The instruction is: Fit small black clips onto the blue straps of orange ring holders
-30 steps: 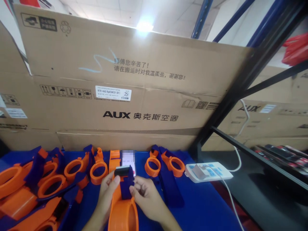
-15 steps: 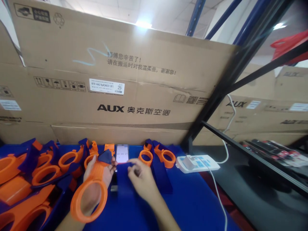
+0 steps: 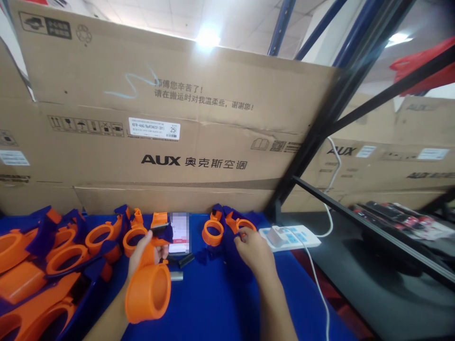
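Note:
My left hand (image 3: 144, 251) is closed round an orange ring-shaped plastic part (image 3: 148, 291) with a dark blue piece at its top end, held above the blue table (image 3: 220, 303). My right hand (image 3: 252, 248) reaches to the right, its fingertips curled on an orange ring part (image 3: 245, 224) that lies with dark blue pieces. Another orange ring (image 3: 212, 233) sits just left of it. A phone (image 3: 179, 233) lies between my hands, with small dark pieces (image 3: 185, 260) in front of it.
Several orange and blue parts (image 3: 67, 251) are heaped at the left. A white power strip (image 3: 289, 237) with a cable lies at the right. Large cardboard boxes (image 3: 170, 132) wall off the back. Dark shelf bars (image 3: 355, 208) cross the right side.
My right hand has left the blue piece by the phone and moved right to the orange ring. My left hand turned the orange part so the ring faces me.

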`<action>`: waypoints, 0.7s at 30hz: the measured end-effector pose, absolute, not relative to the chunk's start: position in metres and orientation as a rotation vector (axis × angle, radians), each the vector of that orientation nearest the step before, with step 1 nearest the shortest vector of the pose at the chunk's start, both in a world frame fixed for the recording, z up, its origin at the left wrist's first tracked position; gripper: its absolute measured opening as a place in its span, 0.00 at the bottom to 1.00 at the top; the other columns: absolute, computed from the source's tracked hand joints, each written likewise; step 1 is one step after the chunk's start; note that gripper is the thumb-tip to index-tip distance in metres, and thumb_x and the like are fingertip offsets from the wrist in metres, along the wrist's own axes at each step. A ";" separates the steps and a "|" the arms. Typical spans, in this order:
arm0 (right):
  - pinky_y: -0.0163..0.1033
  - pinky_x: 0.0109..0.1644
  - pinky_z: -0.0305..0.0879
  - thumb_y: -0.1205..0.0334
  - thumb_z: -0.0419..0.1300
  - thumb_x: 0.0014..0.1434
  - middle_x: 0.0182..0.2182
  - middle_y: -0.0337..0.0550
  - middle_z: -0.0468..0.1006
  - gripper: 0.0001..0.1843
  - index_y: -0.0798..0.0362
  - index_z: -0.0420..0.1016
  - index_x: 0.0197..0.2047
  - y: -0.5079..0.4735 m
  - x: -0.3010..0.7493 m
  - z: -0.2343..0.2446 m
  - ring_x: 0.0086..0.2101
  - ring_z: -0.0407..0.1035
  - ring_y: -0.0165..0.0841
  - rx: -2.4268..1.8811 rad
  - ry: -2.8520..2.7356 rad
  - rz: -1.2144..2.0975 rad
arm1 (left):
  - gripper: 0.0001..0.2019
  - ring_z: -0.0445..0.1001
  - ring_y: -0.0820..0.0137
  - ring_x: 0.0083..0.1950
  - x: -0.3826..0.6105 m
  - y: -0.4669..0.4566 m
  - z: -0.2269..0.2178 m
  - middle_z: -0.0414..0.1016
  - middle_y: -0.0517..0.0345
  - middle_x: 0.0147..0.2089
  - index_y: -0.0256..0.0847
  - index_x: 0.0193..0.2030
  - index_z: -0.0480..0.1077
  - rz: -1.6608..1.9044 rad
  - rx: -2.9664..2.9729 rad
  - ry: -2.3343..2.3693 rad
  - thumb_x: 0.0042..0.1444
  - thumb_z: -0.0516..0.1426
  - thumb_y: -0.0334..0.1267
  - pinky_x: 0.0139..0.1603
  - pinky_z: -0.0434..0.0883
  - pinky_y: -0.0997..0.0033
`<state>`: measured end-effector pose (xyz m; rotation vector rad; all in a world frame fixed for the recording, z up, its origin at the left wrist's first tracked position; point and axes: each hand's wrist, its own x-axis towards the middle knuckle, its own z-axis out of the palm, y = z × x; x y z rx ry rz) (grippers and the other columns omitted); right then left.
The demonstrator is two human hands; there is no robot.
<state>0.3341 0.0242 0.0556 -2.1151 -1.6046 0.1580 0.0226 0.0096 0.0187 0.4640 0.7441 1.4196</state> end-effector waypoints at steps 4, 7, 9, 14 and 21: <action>0.39 0.36 0.62 0.62 0.61 0.56 0.37 0.48 0.86 0.14 0.48 0.83 0.45 0.027 0.335 0.051 0.37 0.80 0.45 -2.109 -1.610 0.171 | 0.19 0.74 0.68 0.24 0.025 0.011 0.010 0.77 0.53 0.24 0.35 0.33 0.78 1.383 0.682 0.750 0.53 0.67 0.53 0.25 0.70 0.71; 0.40 0.37 0.65 0.62 0.61 0.57 0.37 0.48 0.85 0.13 0.48 0.83 0.44 0.028 0.342 0.053 0.38 0.80 0.45 -2.065 -1.609 0.164 | 0.20 0.73 0.68 0.23 0.026 0.016 0.004 0.77 0.55 0.24 0.37 0.34 0.76 1.418 0.750 0.793 0.49 0.69 0.54 0.24 0.69 0.71; 0.42 0.40 0.67 0.60 0.59 0.59 0.38 0.50 0.85 0.12 0.50 0.82 0.43 0.028 0.342 0.055 0.40 0.79 0.45 -2.025 -1.589 0.119 | 0.21 0.73 0.68 0.23 0.027 0.016 0.003 0.77 0.56 0.24 0.37 0.34 0.75 1.441 0.786 0.822 0.48 0.70 0.54 0.23 0.68 0.71; 0.41 0.42 0.71 0.53 0.55 0.68 0.38 0.49 0.84 0.15 0.52 0.79 0.46 0.021 0.296 0.055 0.38 0.78 0.41 -1.358 -1.648 0.221 | 0.16 0.75 0.70 0.29 0.033 0.005 0.005 0.79 0.57 0.31 0.39 0.41 0.75 1.510 0.858 0.883 0.56 0.67 0.50 0.28 0.68 0.74; 0.35 0.33 0.62 0.55 0.63 0.65 0.32 0.42 0.79 0.09 0.52 0.76 0.37 -0.008 0.224 0.048 0.30 0.71 0.33 -1.124 -2.115 0.299 | 0.15 0.76 0.69 0.29 0.043 -0.001 0.001 0.78 0.59 0.33 0.41 0.44 0.74 1.450 0.895 0.877 0.55 0.68 0.46 0.32 0.74 0.70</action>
